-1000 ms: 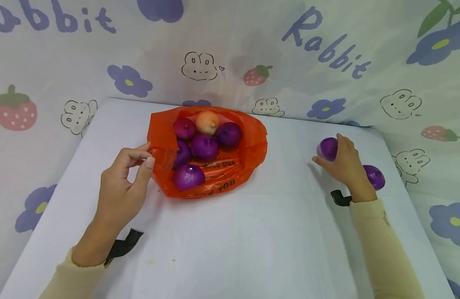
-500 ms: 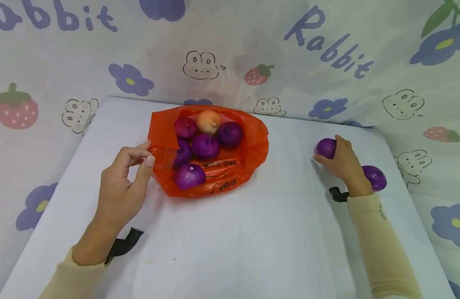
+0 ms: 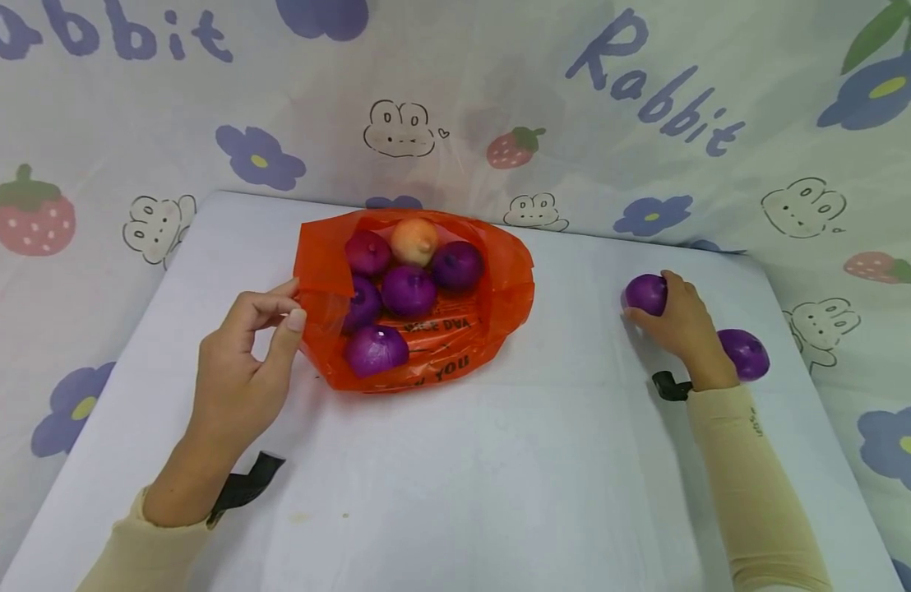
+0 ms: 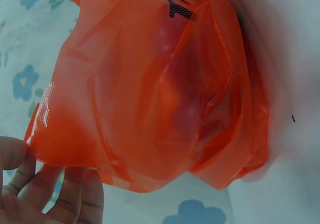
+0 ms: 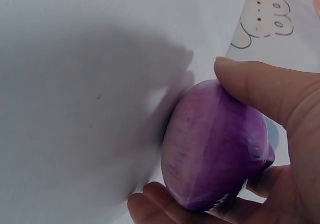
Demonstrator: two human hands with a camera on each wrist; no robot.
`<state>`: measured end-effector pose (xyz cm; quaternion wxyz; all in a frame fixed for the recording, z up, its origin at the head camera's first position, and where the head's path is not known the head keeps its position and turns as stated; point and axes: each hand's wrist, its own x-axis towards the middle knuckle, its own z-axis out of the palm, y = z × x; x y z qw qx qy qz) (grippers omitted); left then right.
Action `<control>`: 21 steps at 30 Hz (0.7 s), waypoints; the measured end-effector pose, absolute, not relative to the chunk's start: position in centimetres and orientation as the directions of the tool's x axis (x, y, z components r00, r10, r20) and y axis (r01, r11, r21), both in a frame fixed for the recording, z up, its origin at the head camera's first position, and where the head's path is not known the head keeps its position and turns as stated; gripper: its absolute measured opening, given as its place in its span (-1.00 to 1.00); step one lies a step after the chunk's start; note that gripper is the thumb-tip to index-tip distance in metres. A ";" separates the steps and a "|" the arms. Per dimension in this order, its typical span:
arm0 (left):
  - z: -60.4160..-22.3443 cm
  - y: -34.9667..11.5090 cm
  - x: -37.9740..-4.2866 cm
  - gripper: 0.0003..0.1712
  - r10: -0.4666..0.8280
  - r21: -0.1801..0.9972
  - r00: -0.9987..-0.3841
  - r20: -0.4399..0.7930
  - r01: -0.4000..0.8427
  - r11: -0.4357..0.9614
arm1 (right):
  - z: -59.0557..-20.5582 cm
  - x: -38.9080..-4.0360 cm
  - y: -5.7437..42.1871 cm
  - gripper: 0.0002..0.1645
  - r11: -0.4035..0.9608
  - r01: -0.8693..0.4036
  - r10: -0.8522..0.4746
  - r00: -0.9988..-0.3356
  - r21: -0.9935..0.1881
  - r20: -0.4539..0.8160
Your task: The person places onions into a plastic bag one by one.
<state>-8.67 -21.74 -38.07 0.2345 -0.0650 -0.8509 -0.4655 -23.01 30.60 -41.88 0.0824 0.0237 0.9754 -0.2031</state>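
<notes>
A red-orange plastic bag [image 3: 513, 288] lies open on the table at centre left, its mouth facing me. Inside are several purple onions [image 3: 408, 291] and one pale orange onion [image 3: 414, 242]. My left hand [image 3: 241, 374] pinches the bag's left edge between thumb and fingers, and the left wrist view shows the bag wall [image 4: 135, 93] stretching away from them. Over at the right, my right hand [image 3: 683, 325] grips a purple onion [image 3: 645, 293], thumb on one side and fingers round the other. Its pale side and pointed tip show in the right wrist view.
Another purple onion [image 3: 748, 355] sits on the white table [image 3: 492, 477] just right of my right wrist. Behind the table hangs a cloth [image 3: 455, 99] printed with rabbits, flowers and strawberries. Each wrist wears a black strap [image 3: 250, 485].
My right hand has closed its fingers round the purple onion, shifting very slightly left. The left hand stays at the bag's edge, and the bag's contents have not moved.
</notes>
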 end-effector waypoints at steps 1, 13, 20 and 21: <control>-38.1 -21.8 -8.7 -0.82 -0.108 0.761 -0.881 0.460 0.329 0.559 | -41.8 -23.0 30.6 0.22 0.915 0.077 0.011 -0.986 -0.396 -0.167; -38.0 -21.7 -8.7 -0.81 -0.109 0.761 -0.880 0.462 0.331 0.558 | -42.1 -22.6 30.8 0.25 0.905 0.080 0.015 -0.988 -0.418 -0.156; -38.0 -21.8 -8.7 -0.81 -0.107 0.762 -0.881 0.462 0.332 0.555 | -42.1 -22.4 30.6 0.25 0.904 0.094 0.028 -0.986 -0.416 -0.161; -38.0 -21.8 -8.7 -0.82 -0.107 0.763 -0.880 0.462 0.333 0.554 | -42.1 -22.3 30.5 0.25 0.904 0.094 0.028 -0.987 -0.417 -0.161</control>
